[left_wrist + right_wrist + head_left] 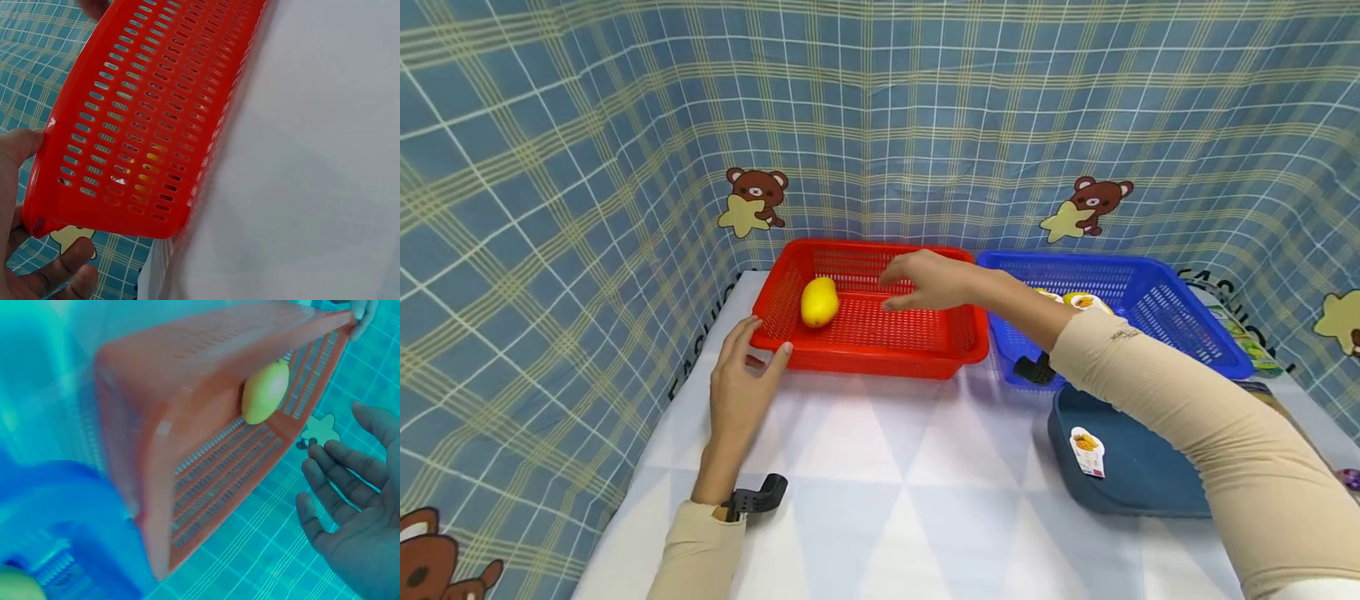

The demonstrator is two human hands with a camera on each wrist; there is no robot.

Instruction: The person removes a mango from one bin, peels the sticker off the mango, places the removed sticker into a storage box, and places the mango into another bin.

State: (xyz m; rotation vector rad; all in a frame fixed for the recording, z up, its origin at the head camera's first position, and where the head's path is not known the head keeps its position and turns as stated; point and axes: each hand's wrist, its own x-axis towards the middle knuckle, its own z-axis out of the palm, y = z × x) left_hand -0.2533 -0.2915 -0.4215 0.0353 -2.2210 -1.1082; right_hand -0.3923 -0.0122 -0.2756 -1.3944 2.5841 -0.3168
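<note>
Currently set toward the table (850, 433)'s far edge: red basket (857, 360), with blue basket (1172, 317) just beside its right end. Over the red basket's interior, right hand (928, 279), fingers loosely extended; at that basket's near left corner, left hand (743, 379), thumb and fingers spread, touching the rim. Inside, near the left end, one yellow fruit (819, 302).

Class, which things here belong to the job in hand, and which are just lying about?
Likely part of the job:
red basket, left grip at its corner
yellow fruit inside it, right grip empty nearby

Apparently just lying about:
blue basket
dark tray
green packet
</note>
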